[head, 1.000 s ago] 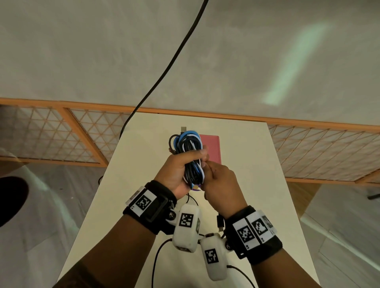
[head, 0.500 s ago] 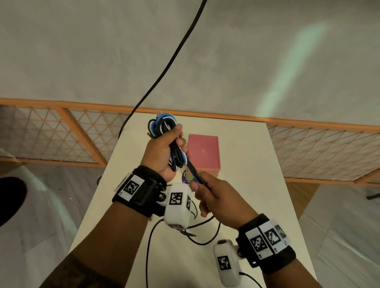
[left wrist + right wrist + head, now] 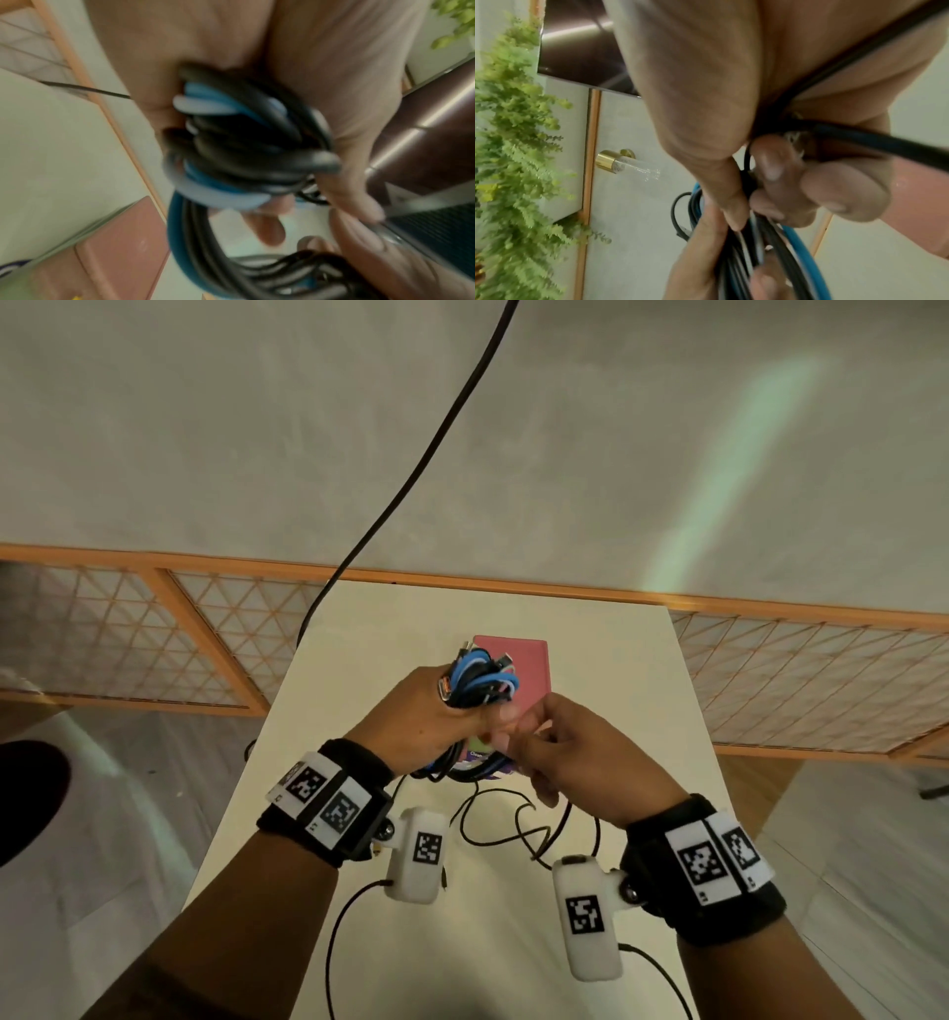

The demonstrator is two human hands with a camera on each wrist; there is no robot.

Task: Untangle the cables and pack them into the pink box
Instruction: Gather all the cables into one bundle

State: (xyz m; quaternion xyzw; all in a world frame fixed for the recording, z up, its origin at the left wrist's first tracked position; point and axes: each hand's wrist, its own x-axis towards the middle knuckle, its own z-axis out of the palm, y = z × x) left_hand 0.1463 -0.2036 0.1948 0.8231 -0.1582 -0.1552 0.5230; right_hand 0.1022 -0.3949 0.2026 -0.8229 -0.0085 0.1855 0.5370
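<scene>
My left hand [image 3: 436, 716] grips a tangled bundle of black, blue and white cables [image 3: 480, 677] above the table, in front of the closed pink box [image 3: 524, 670]. The bundle [image 3: 246, 146] fills the left palm in the left wrist view, with the pink box [image 3: 113, 255] below it. My right hand [image 3: 575, 752] meets the left at the bundle's lower end and pinches a black cable strand [image 3: 872, 140] between thumb and fingers. Loops of the bundle [image 3: 765, 243] hang beneath the right fingers. The box's near side is hidden behind both hands.
The cream table [image 3: 359, 660] stands against a wooden lattice rail [image 3: 154, 629]. Thin black cords [image 3: 513, 824] lie looped on the table near my wrists. A thick black cable [image 3: 411, 469] runs from overhead down past the table's left far corner. A small purple item [image 3: 482, 755] peeks below the hands.
My left hand carried the bundle from the left back toward the middle, over the pink box. My right hand rose from the table side to meet it again at the bundle.
</scene>
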